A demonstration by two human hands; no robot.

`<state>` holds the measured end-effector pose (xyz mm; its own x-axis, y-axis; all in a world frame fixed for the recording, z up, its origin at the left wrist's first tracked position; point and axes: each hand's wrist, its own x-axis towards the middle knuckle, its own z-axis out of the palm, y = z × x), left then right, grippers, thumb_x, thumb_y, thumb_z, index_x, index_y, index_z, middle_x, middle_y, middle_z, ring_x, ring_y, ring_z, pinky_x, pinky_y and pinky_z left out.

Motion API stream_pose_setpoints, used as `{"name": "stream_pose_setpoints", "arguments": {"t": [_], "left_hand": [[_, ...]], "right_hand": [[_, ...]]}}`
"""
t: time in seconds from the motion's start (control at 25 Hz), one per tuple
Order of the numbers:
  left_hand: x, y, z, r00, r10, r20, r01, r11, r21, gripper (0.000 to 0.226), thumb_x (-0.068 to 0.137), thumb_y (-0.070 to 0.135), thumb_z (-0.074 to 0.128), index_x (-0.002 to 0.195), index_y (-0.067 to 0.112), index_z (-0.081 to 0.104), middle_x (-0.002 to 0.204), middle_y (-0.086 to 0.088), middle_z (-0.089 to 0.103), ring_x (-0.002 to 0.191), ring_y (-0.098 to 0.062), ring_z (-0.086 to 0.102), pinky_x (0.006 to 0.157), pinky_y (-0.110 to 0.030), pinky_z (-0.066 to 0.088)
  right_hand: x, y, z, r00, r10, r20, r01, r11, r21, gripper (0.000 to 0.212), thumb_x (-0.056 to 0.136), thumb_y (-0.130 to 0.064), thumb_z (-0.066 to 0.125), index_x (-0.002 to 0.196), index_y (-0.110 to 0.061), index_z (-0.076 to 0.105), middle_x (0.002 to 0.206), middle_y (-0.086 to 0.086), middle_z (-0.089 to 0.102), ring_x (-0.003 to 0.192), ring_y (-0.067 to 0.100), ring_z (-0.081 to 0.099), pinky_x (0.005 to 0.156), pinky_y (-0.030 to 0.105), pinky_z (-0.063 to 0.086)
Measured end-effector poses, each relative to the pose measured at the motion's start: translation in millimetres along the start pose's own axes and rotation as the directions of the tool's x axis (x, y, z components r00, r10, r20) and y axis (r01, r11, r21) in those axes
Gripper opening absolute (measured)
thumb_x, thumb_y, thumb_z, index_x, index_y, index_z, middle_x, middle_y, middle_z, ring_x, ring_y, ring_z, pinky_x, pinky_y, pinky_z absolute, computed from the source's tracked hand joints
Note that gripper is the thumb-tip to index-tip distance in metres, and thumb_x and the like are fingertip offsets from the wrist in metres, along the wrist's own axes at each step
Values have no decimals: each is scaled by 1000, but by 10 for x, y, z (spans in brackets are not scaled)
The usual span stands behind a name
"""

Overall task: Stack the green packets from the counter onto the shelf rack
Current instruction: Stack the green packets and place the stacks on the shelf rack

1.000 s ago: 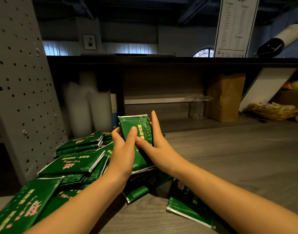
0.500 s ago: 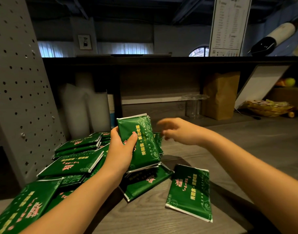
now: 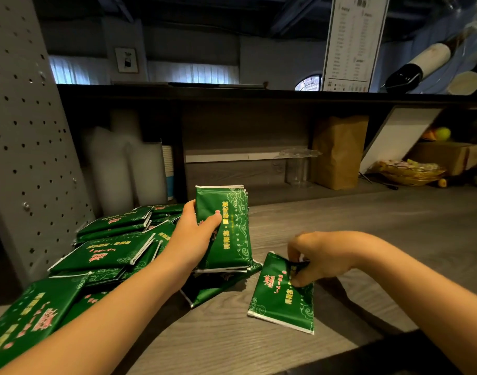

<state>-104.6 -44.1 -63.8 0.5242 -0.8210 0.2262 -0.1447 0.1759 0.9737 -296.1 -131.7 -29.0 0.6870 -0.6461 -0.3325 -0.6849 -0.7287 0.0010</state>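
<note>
My left hand [image 3: 194, 234] grips a small stack of green packets [image 3: 229, 228], held upright above the wooden counter [image 3: 367, 239]. To its right, my right hand [image 3: 316, 255] pinches the upper edge of a single green packet [image 3: 280, 301] that lies on the counter, its far end lifted a little. A loose pile of several more green packets [image 3: 110, 253] covers the counter's left side. One more packet [image 3: 213, 288] lies under the held stack. The grey perforated panel of the shelf rack [image 3: 23, 136] rises at the far left.
Behind the counter, a low shelf holds white plastic containers [image 3: 123, 169], a clear cup [image 3: 297, 166], a brown paper bag [image 3: 337, 152] and a leaning white board [image 3: 394, 139]. A menu sign [image 3: 351, 41] and a dark bottle [image 3: 418, 66] stand on the upper ledge.
My right hand left the held stack, swung right and came down onto the single packet on the counter, pinching its edge. My left hand kept its grip on the stack.
</note>
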Motion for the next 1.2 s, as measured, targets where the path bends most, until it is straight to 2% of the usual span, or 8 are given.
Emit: {"name": "stream_pose_setpoints", "arguments": {"t": [0.2, 0.32, 0.48, 0.56, 0.72, 0.84, 1.0, 1.2], "left_hand": [[43, 174, 5, 998, 60, 22, -61, 997, 40, 33, 94, 19, 54, 125, 18, 43, 108, -1, 64, 93, -16, 65, 81, -37, 53], [52, 250, -33, 997, 79, 19, -80, 994, 73, 36, 94, 20, 54, 128, 20, 41, 111, -1, 62, 95, -18, 64, 84, -39, 52], [65, 283, -171, 994, 105, -13, -103, 990, 97, 38, 94, 19, 53, 130, 20, 39, 114, -3, 61, 97, -20, 63, 79, -37, 52], [94, 291, -255, 992, 120, -48, -116, 990, 81, 36, 95, 18, 52, 129, 21, 39, 112, -2, 61, 94, -17, 62, 72, -31, 51], [132, 249, -386, 988, 105, -117, -100, 994, 46, 34, 95, 16, 51, 127, 18, 40, 108, -2, 61, 87, -16, 63, 67, -29, 51], [114, 186, -449, 980, 99, -174, -97, 995, 23, 36, 96, 17, 50, 130, 18, 39, 105, -1, 61, 92, -19, 62, 72, -32, 52], [49, 154, -470, 970, 72, -233, -93, 992, -82, 29, 97, 16, 46, 125, 19, 37, 102, 1, 60, 89, -17, 61, 74, -34, 53], [10, 143, -475, 971, 50, -234, -88, 984, -155, 21, 100, 30, 36, 120, 27, 37, 112, -4, 61, 102, -20, 61, 91, -42, 50]], "right_hand": [[-2, 98, 95, 996, 13, -83, 12, 958, 288, 56, 83, -31, 70, 130, -24, 40, 132, -1, 47, 107, 14, 49, 84, 28, 42], [44, 168, 102, 960, 7, -281, 136, 862, 488, 55, 81, -14, 71, 125, -30, 43, 125, -1, 50, 102, 13, 55, 85, 31, 50], [100, 154, -7, 838, 93, -538, 429, 496, 754, 63, 81, 6, 65, 131, -27, 44, 117, -4, 51, 91, 11, 59, 67, 24, 58], [187, 113, -77, 798, 160, -581, 501, 361, 787, 60, 84, 4, 64, 132, -25, 43, 117, 5, 58, 97, 15, 63, 73, 29, 58], [334, -80, -291, 743, 250, -621, 601, 160, 783, 31, 91, -4, 56, 120, -14, 56, 85, 1, 70, 82, 17, 69, 79, 36, 56], [497, -351, -391, 719, 232, -656, 642, 141, 754, 23, 96, -7, 50, 111, -18, 64, 85, -4, 71, 78, 14, 69, 74, 34, 57], [705, -772, -401, 629, 164, -760, 741, 169, 650, 34, 97, -4, 44, 95, -32, 64, 93, -6, 71, 81, 8, 68, 70, 22, 56], [993, -1181, -209, 540, 178, -823, 767, 299, 568, 31, 96, -9, 45, 118, -24, 61, 105, -3, 64, 97, 6, 61, 88, 24, 51]]}}
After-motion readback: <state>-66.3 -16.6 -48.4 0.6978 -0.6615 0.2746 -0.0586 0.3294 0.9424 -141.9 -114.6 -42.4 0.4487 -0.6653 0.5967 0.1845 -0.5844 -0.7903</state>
